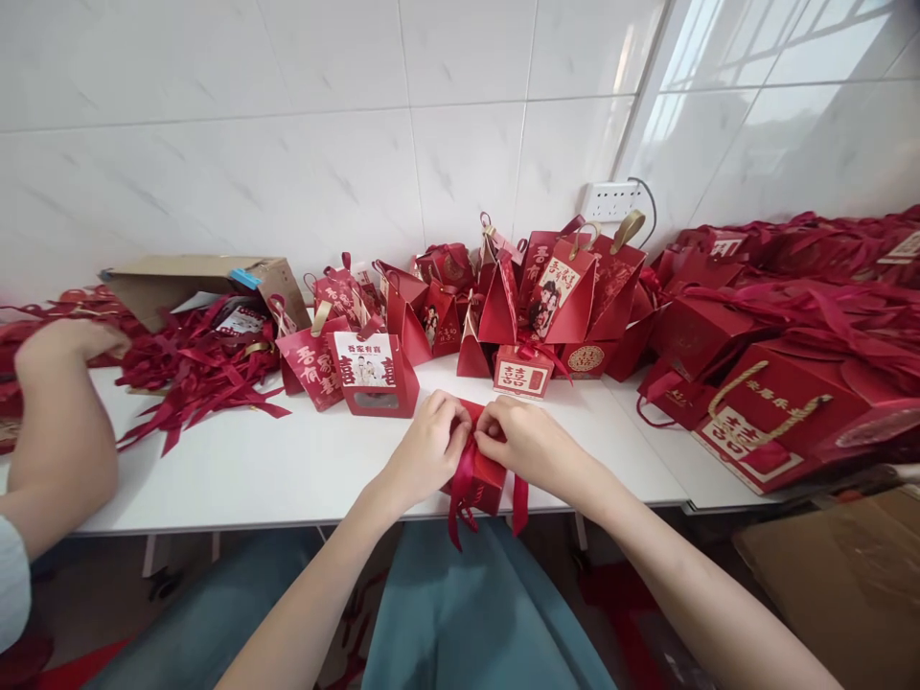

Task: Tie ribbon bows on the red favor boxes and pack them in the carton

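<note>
A small red gift box [486,489] sits at the front edge of the white table, directly before me. Over its top, my left hand [429,443] pinches a dark red ribbon [464,479]. My right hand [528,436], fingers pinched together, meets it from the other side on the same ribbon. Loose ribbon ends hang down in front of the box and past the table edge. My fingers hide the crossing of the ribbon. Just behind my hands stands another small red box [523,372] with a white label and a bow.
Many red gift boxes [561,287] stand along the wall, and larger ones [783,412] pile up at right. A tipped cardboard carton [194,278] spills ribbons [194,374]. At left is a co-worker's arm [64,422]. A power strip [610,201] lies against the wall.
</note>
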### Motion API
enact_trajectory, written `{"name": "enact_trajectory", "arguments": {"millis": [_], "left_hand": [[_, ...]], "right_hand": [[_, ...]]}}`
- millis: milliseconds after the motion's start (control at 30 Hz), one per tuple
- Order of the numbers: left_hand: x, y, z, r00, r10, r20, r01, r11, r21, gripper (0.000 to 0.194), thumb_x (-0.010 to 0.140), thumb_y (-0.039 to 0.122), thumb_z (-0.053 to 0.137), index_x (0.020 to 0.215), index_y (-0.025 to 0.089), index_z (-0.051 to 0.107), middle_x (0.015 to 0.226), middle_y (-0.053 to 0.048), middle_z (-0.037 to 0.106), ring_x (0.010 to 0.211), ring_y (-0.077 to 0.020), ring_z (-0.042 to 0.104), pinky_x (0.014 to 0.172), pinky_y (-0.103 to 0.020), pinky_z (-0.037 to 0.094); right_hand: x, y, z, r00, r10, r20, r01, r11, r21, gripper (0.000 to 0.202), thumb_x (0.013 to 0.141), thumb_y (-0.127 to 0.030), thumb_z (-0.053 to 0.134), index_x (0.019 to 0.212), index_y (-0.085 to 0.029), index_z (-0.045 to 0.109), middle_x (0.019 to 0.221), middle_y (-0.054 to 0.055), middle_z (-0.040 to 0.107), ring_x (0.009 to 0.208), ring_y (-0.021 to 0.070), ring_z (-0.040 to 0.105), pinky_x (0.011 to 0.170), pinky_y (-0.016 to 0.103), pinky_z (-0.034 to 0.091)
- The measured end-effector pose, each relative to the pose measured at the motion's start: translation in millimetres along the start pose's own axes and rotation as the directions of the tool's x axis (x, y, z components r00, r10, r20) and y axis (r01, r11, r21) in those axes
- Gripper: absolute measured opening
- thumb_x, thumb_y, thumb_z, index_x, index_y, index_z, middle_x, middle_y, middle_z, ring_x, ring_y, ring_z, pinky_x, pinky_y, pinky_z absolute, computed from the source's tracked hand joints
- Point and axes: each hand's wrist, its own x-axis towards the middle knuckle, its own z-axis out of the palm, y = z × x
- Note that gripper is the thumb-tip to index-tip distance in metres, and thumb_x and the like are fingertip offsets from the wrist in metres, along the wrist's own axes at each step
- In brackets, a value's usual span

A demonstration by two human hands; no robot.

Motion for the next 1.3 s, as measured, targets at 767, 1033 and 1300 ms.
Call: {"name": "enact_trajectory", "arguments": {"millis": [767,1033,1300], "left_hand": [[-22,34,40.4,0.947,-0.123,-0.298,0.099,0.991,-0.093,0.014,0.088,0.011,0.041,0.08,0.022,0.043,0.085,-0.003,0.049,0.084,-0.0178,0.052,0.076,-0.033,0.046],[-24,30,40.8,0.942,-0.122,-0.312,0.095,0.99,-0.1,0.013,0.088,0.011,0.038,0.081,0.022,0.042,0.086,-0.004,0.049,0.084,-0.0177,0.052,0.076,-0.033,0.047],[-14,40,23.8,0.986,-0.142,-0.085,0.144,0.99,0.012,0.008,0.083,0.016,0.05,0.077,0.021,0.05,0.088,-0.004,0.056,0.088,-0.0217,0.053,0.081,-0.037,0.046]], "right_hand": [[-34,30,8,0.967,-0.131,-0.22,0.196,0.93,0.311,0.008,0.081,-0.012,0.051,0.079,-0.02,0.051,0.079,0.002,0.056,0.075,0.0161,0.052,0.07,0.029,0.044],[-31,33,7,0.975,-0.118,-0.19,0.191,0.879,0.436,0.012,0.087,-0.017,0.047,0.076,-0.019,0.051,0.075,0.001,0.056,0.068,0.0134,0.05,0.065,0.026,0.042],[-32,39,8,0.978,-0.123,-0.17,0.193,0.847,0.496,0.012,0.09,-0.021,0.045,0.08,-0.019,0.052,0.08,0.001,0.054,0.072,0.0133,0.049,0.067,0.026,0.042]]}}
